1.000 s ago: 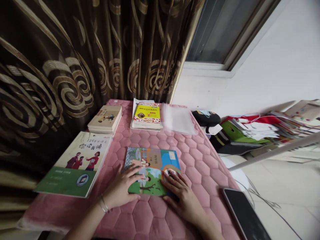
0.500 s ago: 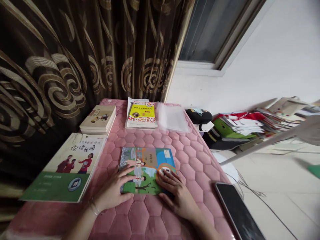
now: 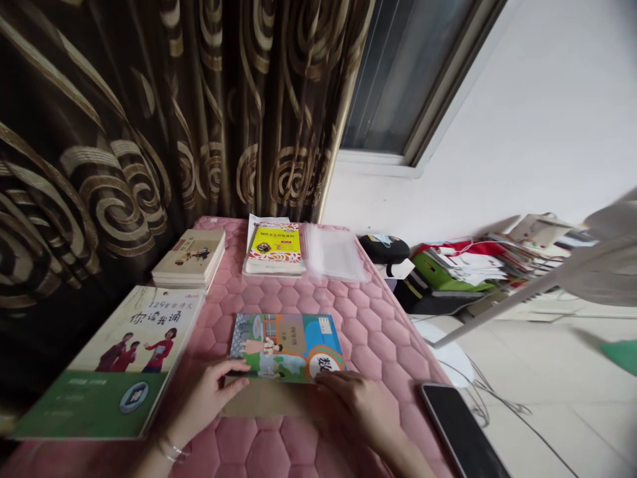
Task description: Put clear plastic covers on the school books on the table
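Observation:
A textbook (image 3: 286, 345) with a colourful cartoon cover lies in front of me, a large character in a white circle on its right side. My left hand (image 3: 212, 392) is at its near left corner, index finger on the cover and thumb lower, at the near edge. On the near right edge, my right hand (image 3: 355, 398) has its fingers bent over the cover; its thumb is hidden. Between the hands a blurred tan strip (image 3: 276, 398) shows below the cover; whether it is a page or the book's underside I cannot tell.
On the pink quilted surface (image 3: 246, 445) are a green-and-white book (image 3: 119, 372), a stack of tan books (image 3: 192, 255), a yellow-labelled book (image 3: 275, 245) and clear plastic sleeves (image 3: 338, 254). A phone (image 3: 460, 428) lies at the right edge. A white lamp or fan stand (image 3: 502, 309) rises beyond it.
My hands have slid from lying flat on the cover to its near edge. The tan strip has come into sight below the cover. The whole view has shifted slightly.

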